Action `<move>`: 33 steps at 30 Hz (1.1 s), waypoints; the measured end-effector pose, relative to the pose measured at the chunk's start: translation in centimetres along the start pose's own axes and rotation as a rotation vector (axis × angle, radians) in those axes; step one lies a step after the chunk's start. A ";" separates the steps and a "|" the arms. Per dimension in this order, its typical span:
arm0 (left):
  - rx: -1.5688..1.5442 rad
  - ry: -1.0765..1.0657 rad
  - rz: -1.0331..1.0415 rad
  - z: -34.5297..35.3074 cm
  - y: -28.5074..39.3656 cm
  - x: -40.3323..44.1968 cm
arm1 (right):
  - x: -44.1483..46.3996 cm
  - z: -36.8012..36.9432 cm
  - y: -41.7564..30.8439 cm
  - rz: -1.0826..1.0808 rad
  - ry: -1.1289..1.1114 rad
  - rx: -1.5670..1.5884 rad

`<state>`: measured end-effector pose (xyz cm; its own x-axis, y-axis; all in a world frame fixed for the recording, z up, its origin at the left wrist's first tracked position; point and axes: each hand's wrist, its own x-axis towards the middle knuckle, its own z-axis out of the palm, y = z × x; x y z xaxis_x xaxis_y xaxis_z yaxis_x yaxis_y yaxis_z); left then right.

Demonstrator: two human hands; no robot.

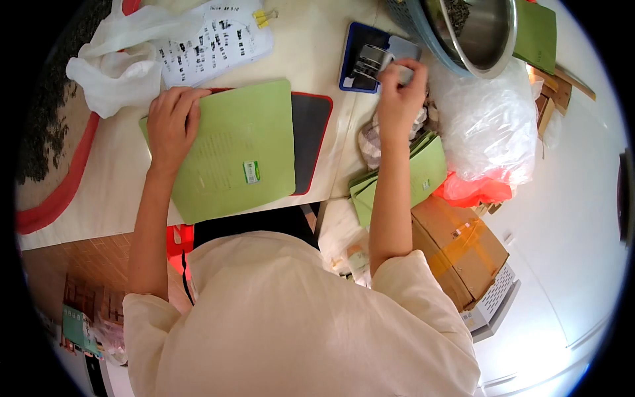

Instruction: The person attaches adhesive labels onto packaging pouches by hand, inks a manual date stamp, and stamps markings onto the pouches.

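A green bag (231, 152) with printed text and a small white-and-green label lies flat on a dark mat with a red edge (311, 142). My left hand (173, 126) rests on the bag's upper left edge, its fingers curled together. To the right, my right hand (402, 92) pinches a small grey stamp-like object (390, 73) over a blue-framed ink pad case (358, 79). The open case lies at the top centre of the table. Text on the bag is too faint to read.
White sheets with dark stamped marks (218, 40) and a white plastic bag (119, 73) lie at the upper left. Right of my arm are more green bags (423, 172), clear plastic (489, 119), a metal bowl (499, 33) and a cardboard box (456, 245).
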<state>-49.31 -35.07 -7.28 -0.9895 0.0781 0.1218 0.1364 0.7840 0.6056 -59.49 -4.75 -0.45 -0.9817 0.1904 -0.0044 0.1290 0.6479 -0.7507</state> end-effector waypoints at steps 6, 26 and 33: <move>-0.001 0.034 0.011 0.1 0.2 0.2 | 1.3 0.1 3.8 0.255 0.146 0.778; -0.050 0.055 0.012 -0.1 0.2 0.3 | 0.9 3.0 0.1 0.083 -0.133 0.548; -0.060 0.049 -0.002 -0.2 0.3 0.4 | -0.5 3.9 -1.4 -0.084 -0.161 -0.055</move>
<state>-49.63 -34.96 -6.92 -0.9865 0.0447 0.1578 0.1380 0.7458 0.6517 -59.73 -8.65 -1.94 -0.9985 0.0165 -0.0526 0.0492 0.6968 -0.7156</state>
